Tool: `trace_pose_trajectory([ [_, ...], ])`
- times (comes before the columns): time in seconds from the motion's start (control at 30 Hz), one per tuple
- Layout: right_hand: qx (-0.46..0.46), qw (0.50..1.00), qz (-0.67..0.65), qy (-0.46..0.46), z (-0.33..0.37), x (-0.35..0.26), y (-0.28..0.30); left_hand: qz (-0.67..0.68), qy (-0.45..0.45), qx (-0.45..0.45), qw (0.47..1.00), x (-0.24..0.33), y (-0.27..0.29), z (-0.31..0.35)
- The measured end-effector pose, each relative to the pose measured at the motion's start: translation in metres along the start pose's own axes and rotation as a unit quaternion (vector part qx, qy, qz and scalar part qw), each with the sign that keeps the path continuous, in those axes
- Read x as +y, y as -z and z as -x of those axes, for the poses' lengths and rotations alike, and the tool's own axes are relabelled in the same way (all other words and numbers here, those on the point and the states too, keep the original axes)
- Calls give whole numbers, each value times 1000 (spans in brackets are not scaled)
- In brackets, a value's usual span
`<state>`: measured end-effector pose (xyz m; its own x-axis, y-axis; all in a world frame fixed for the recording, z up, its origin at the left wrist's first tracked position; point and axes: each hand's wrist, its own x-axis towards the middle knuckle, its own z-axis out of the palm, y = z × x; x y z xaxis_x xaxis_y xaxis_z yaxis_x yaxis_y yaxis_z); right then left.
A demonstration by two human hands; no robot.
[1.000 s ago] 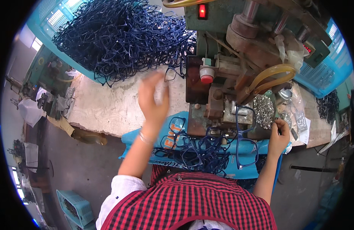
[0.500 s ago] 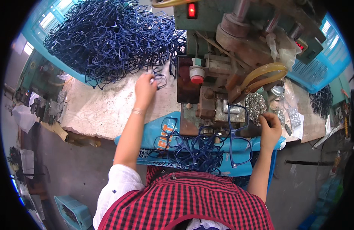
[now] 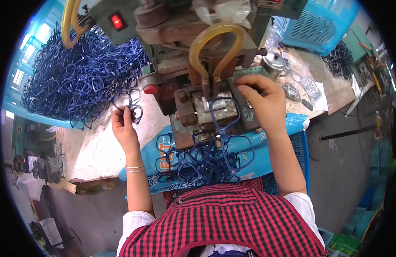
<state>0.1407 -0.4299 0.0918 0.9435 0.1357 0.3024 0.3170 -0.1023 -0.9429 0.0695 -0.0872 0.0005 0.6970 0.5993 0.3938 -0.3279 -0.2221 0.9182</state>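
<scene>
My left hand (image 3: 126, 128) is closed on a dark blue eyeglass frame (image 3: 137, 110) at the near edge of a big pile of such frames (image 3: 84, 70). My right hand (image 3: 264, 100) is held over the machine's right side, thumb and fingertips pinched together; anything small between them is too hard to see. Just left of it, another blue eyeglass frame (image 3: 225, 128) stands tilted at the machine's metal block (image 3: 217, 112), one rim over the block and the other hanging toward me. More loose frames (image 3: 198, 165) lie in a heap on the blue plastic sheet (image 3: 266, 137) before my apron.
A bench machine (image 3: 163, 64) with a yellow hose loop (image 3: 217, 30), red button (image 3: 150, 88) and lit red switch (image 3: 116, 21) fills the middle. To its right are a lidded metal pot (image 3: 274, 62), bags of small parts (image 3: 310, 88) and a blue crate (image 3: 313, 28).
My view has turned to the right. My right hand has moved left, closer to the machine's block. The left hand has drawn a frame slightly away from the pile.
</scene>
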Motion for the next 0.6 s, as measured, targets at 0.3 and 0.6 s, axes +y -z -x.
trace_pose_trajectory([
  [0.3, -65, 979, -182, -68, 6, -21, -36, 132, -238, -120, 955, 144, -83, -5],
  [0.6, 1, 969, -230, -91, 8, -25, -53, 220, -201, -136, 945, 154, -89, -1],
])
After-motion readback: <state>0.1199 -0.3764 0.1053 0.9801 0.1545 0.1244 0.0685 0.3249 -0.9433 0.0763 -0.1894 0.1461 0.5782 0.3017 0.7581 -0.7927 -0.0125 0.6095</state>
